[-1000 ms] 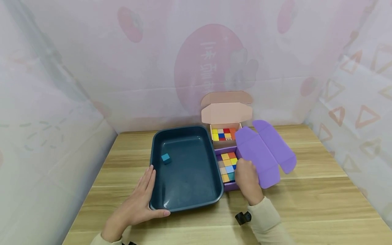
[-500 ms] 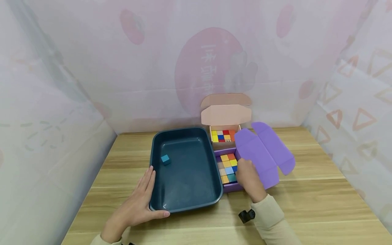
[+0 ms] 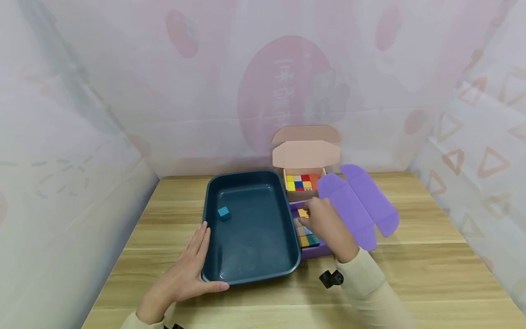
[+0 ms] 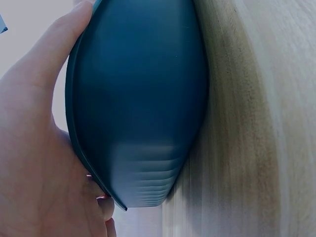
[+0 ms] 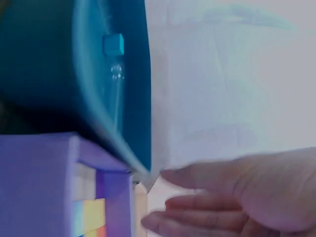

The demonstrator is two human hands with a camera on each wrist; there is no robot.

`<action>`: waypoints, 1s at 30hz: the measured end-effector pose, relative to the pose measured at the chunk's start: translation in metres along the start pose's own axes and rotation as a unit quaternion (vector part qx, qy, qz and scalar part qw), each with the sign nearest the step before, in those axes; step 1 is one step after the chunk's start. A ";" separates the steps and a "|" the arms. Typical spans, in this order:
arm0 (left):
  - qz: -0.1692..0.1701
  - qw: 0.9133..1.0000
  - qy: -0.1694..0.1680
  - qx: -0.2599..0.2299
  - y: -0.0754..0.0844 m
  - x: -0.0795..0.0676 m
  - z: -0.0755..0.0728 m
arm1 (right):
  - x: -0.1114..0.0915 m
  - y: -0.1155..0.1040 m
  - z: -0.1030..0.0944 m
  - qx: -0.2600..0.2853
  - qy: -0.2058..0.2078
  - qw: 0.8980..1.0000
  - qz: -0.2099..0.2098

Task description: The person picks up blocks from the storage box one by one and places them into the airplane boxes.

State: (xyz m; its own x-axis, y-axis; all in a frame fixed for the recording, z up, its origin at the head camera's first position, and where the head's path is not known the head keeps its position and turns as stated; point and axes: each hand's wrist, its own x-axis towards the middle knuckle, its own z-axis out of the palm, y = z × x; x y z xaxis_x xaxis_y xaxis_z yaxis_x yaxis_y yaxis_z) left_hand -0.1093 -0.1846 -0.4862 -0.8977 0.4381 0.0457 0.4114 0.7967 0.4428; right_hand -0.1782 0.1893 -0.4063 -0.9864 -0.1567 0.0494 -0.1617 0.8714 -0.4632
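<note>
My left hand (image 3: 186,269) rests on the near-left corner of a dark teal tray (image 3: 250,251), its fingers straight along the left rim and its thumb at the front. The left wrist view shows that hand (image 4: 37,128) against the tray's rim. A single blue cube (image 3: 223,213) lies in the tray's left part. Over the open purple box (image 3: 316,252) hovers my right hand (image 3: 328,226), partly hiding the coloured cubes (image 3: 304,241) packed inside. From the right wrist, that hand's fingers (image 5: 197,175) look extended and apart, with nothing seen between them.
Behind the purple box stands an open peach box (image 3: 306,155) with several coloured cubes (image 3: 297,183). The purple lid (image 3: 353,208) folds out to the right. A pale printed curtain (image 3: 213,100) backs the wooden table (image 3: 419,265).
My right hand has moved left and away from me, from the purple box's right side to above its cubes, and its fingers have loosened. The left hand and tray have stayed put.
</note>
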 end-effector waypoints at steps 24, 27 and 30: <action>-0.011 1.000 -0.010 0.002 0.004 0.002 0.003 | 0.078 -0.071 0.059 0.052 -0.142 0.973 -0.176; -0.008 1.000 -0.007 -0.001 0.004 0.002 0.004 | 0.089 -0.078 0.068 0.049 -0.142 0.972 -0.183; -0.009 1.000 -0.007 -0.002 0.004 0.002 0.004 | 0.097 -0.085 0.078 0.046 -0.143 0.972 -0.184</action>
State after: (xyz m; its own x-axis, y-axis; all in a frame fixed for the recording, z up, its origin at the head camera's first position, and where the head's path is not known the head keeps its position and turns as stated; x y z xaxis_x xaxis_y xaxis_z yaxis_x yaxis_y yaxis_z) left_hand -0.1088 -0.1794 -0.4876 -0.9028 0.4294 0.0253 0.3943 0.8027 0.4474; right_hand -0.2583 0.0637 -0.4314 -0.8123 -0.5831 -0.0147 -0.4849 0.6891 -0.5385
